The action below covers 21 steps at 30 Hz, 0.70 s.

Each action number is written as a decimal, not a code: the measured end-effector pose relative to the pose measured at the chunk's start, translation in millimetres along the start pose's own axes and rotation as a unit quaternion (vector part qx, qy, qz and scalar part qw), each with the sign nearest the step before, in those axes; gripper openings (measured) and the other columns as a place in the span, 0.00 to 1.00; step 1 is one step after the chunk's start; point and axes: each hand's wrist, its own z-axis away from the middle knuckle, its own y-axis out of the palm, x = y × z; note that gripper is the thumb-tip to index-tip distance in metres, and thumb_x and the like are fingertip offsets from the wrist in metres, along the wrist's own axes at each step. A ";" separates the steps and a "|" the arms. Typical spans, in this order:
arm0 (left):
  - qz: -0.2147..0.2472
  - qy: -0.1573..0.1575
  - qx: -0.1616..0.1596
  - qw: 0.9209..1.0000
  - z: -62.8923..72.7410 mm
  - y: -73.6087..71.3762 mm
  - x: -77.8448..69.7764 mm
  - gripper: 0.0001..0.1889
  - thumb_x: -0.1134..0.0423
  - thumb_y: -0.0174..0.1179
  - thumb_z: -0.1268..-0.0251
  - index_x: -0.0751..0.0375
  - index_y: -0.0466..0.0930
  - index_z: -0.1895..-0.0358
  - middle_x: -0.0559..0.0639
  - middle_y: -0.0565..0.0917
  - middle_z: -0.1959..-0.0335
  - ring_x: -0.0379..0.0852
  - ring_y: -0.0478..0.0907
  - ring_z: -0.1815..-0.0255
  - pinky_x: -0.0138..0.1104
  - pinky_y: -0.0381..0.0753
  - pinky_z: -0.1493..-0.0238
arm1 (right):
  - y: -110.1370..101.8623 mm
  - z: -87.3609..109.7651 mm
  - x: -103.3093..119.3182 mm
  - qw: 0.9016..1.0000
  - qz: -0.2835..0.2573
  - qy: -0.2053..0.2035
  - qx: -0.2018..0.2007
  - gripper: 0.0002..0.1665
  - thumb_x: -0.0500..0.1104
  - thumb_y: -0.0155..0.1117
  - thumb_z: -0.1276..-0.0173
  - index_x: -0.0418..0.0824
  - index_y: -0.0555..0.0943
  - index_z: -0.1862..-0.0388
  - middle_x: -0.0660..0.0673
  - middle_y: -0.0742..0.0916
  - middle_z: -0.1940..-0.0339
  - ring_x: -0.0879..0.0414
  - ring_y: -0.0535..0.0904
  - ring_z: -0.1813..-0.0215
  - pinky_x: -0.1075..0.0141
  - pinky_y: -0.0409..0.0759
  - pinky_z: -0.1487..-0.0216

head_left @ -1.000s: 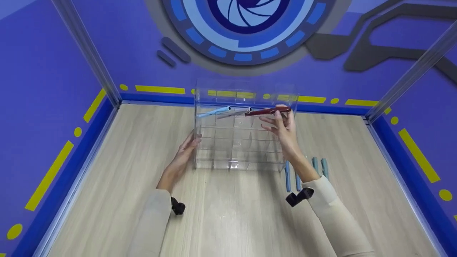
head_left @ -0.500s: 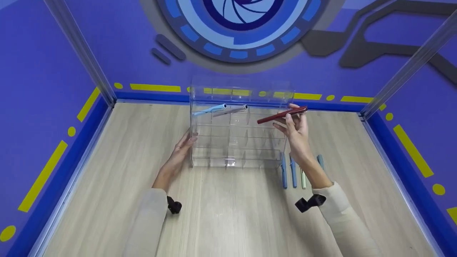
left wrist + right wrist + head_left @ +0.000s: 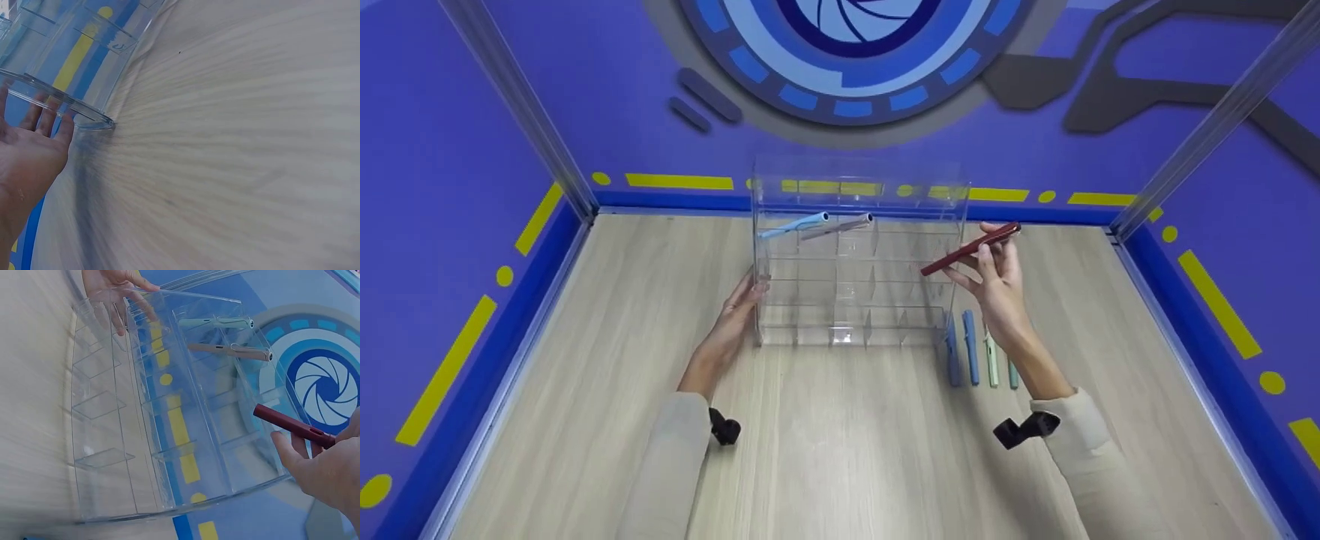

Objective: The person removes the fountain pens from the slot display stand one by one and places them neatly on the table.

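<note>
One dark-red pen (image 3: 966, 250) in right hand's grip (image 3: 999, 291), any lettering illegibly small.

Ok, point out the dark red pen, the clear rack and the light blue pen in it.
Dark red pen (image 3: 964, 251), head view: about midway along its length.
Clear rack (image 3: 885, 337), head view: its low front wall.
Light blue pen (image 3: 216, 323), right wrist view: about midway along its length.

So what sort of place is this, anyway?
Probably a recording booth: printed purple walls with metal corner posts border a wood-grain tabletop on three sides, and black wrist-worn cameras suggest the handwork is being filmed.
</note>
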 end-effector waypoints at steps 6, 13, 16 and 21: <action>0.003 0.005 0.003 1.000 1.9 -1.4 0.2 0.37 0.40 0.49 0.21 0.37 0.45 0.16 0.48 0.57 0.16 0.49 0.38 0.13 0.50 0.29 0.14 | -12.0 5.2 -2.5 1.000 0.015 0.012 0.001 0.26 0.47 0.40 0.15 0.45 0.58 0.23 0.49 0.74 0.46 0.55 0.81 0.44 0.60 0.87 0.41; 0.002 0.011 0.019 1.000 -1.1 1.6 0.6 0.37 0.39 0.49 0.21 0.36 0.45 0.16 0.46 0.54 0.15 0.49 0.37 0.13 0.49 0.30 0.14 | -29.0 8.3 -4.2 1.000 0.019 0.018 -0.011 0.25 0.47 0.41 0.15 0.48 0.59 0.24 0.45 0.73 0.43 0.55 0.84 0.44 0.60 0.87 0.42; 0.001 0.013 0.023 1.000 -2.0 0.9 0.5 0.37 0.39 0.49 0.21 0.37 0.45 0.16 0.47 0.53 0.15 0.49 0.35 0.12 0.50 0.28 0.15 | -36.2 10.2 -5.7 0.999 0.031 0.028 -0.012 0.25 0.47 0.41 0.15 0.49 0.59 0.23 0.45 0.73 0.42 0.55 0.85 0.44 0.60 0.87 0.43; 0.008 -0.009 0.010 1.000 -0.3 -1.9 1.2 0.37 0.38 0.50 0.22 0.34 0.45 0.17 0.45 0.57 0.16 0.48 0.36 0.12 0.50 0.27 0.15 | -49.0 13.5 -7.5 0.997 0.062 0.045 -0.011 0.28 0.49 0.44 0.15 0.47 0.58 0.21 0.47 0.76 0.45 0.56 0.85 0.47 0.61 0.88 0.46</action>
